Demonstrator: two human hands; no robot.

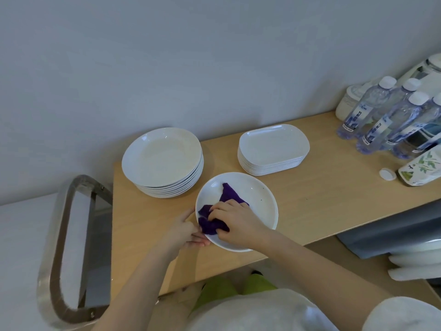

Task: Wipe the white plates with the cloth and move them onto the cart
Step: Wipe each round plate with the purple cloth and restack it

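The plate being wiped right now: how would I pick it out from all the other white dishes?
Start at the wooden table against the wall. Two stacks of white dishes stand near the wall, a round stack and a rectangular stack. Nearer the front edge lies a single round plate, the only one with a purple cloth in it and both hands on it.

Dim, cool, even light; soft shadows; edges warped and blurred.

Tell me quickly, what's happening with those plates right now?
Right hand presses purple cloth into round white plate. Left hand grips its rim. Two white stacks wait. Nothing in the way.
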